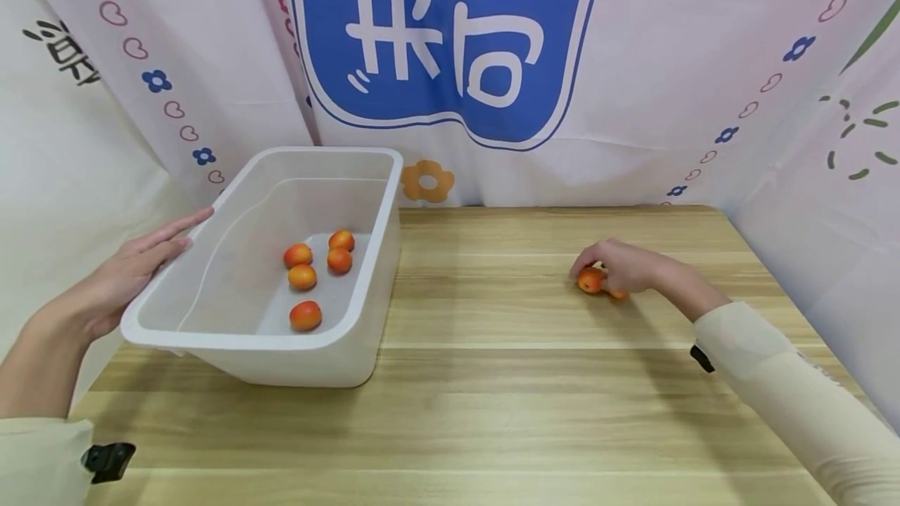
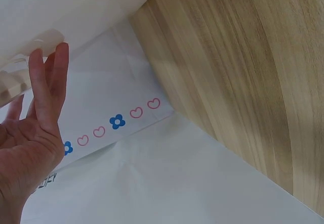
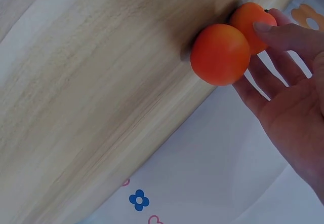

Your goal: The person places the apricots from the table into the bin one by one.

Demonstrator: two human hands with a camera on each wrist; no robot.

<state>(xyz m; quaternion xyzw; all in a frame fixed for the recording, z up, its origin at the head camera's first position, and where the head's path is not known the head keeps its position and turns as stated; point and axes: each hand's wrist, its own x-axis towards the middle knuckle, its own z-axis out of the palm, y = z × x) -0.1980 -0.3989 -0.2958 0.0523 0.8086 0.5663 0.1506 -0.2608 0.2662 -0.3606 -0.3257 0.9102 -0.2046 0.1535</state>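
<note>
Over the right half of the table, my right hand (image 1: 628, 265) pinches an orange-red fruit (image 3: 251, 26) between thumb and fingers. A second orange-red fruit (image 3: 220, 54) sits against it, nearer the wrist and partly covered by the hand in the head view. My left hand (image 1: 133, 272) touches the left side of a white plastic bin (image 1: 383, 256) near its rim. In the left wrist view its fingers (image 2: 60, 72) reach out straight against the bin's outer wall. Several orange-red fruits (image 1: 305, 316) lie on the bin's floor.
The wooden table (image 1: 485, 404) runs beneath everything, with the bin on its left part. Behind it hangs a printed white cloth (image 1: 633, 147) with a blue emblem, and pale cloth covers both sides.
</note>
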